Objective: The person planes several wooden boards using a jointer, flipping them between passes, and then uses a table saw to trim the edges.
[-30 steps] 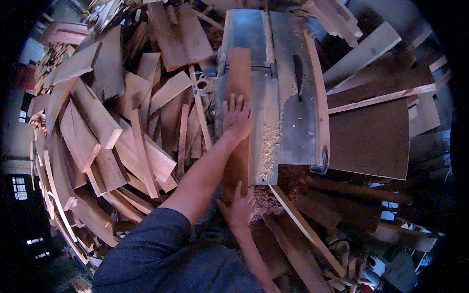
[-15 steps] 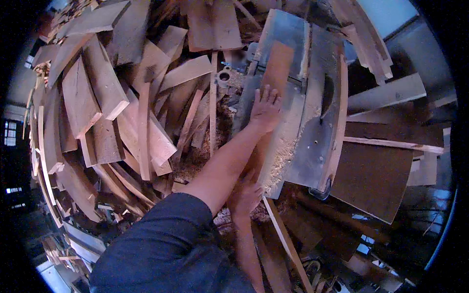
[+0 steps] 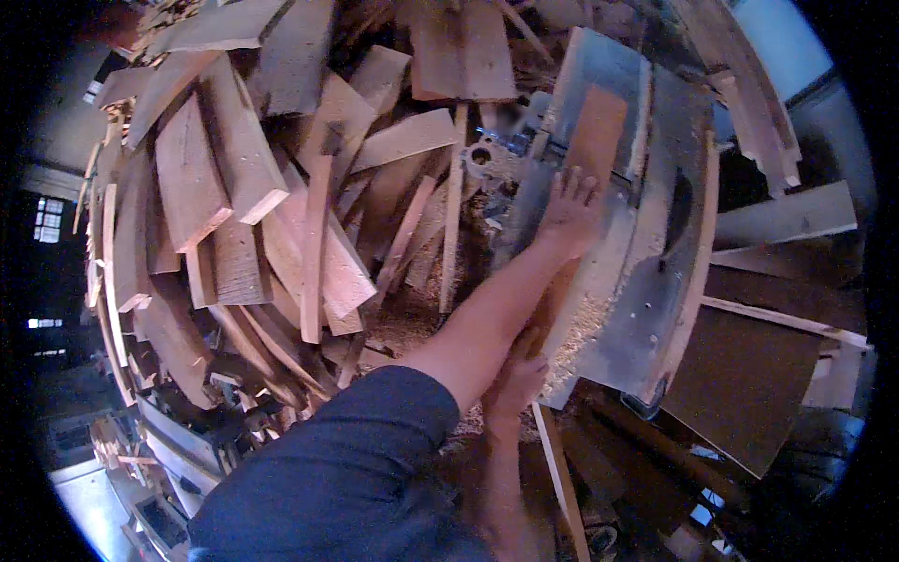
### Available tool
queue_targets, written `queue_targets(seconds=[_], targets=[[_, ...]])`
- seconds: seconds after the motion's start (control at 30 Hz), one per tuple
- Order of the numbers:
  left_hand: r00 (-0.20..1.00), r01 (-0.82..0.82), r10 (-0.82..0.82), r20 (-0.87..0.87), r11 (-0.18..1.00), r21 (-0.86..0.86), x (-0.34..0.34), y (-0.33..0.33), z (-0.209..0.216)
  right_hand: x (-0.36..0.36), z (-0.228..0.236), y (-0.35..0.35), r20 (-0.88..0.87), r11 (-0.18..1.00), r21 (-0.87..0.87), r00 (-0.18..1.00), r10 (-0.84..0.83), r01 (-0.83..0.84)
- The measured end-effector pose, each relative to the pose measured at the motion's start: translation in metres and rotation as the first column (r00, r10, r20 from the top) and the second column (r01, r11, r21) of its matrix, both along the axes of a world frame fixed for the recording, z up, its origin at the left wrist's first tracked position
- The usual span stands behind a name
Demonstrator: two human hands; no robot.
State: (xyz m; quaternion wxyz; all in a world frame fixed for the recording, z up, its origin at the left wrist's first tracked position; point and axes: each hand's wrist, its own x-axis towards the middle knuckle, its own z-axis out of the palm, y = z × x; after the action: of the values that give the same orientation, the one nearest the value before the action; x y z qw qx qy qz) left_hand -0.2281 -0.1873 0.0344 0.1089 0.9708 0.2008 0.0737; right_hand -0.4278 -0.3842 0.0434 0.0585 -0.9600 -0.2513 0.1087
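Note:
A long reddish-brown wooden board [image 3: 597, 126] lies flat on the metal bed of a jointer-like machine [image 3: 585, 61], spanning the gap across the bed. My left hand [image 3: 571, 214] rests palm down on top of the board, fingers stretched out, close to that gap. Behind it, my right hand [image 3: 520, 377] is closed around the board's near end at the front of the bed; part of its grip is hidden. Pale wood shavings [image 3: 582, 337] cover the bed beside the board.
Rough planks [image 3: 192, 169] are heaped to the left. A narrow upright strip [image 3: 453, 211] stands between heap and machine. A brown panel [image 3: 744, 384] and a pale plank [image 3: 791, 217] lie to the right. A thin batten [image 3: 559, 478] slants below the bed.
The whole view has shifted, so the scene sits farther right. Against the machine, both hands and the board have slid slightly forward along the bed.

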Motion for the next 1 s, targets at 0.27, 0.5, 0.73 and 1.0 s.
queue_targets(seconds=[0.27,0.5,0.73,1.0], targets=[[0.999,-0.014,0.012,0.032,0.999,0.041,0.014,0.021,-0.013,0.009,-0.009,0.014,0.117,0.991,0.122,0.993,0.034,-0.048],[0.999,-0.014,0.011,0.031,0.997,0.08,0.039,0.024,-0.004,0.033,0.01,0.028,0.073,0.97,0.241,0.997,0.019,-0.036],[1.0,0.012,-0.012,0.006,1.0,0.011,0.053,0.041,-0.005,0.045,0.014,0.043,0.018,0.988,0.153,1.0,0.017,-0.019],[0.999,0.01,-0.01,0.032,1.0,-0.007,0.074,0.051,-0.002,0.066,0.007,0.054,0.044,0.99,0.142,0.999,0.008,-0.014]])
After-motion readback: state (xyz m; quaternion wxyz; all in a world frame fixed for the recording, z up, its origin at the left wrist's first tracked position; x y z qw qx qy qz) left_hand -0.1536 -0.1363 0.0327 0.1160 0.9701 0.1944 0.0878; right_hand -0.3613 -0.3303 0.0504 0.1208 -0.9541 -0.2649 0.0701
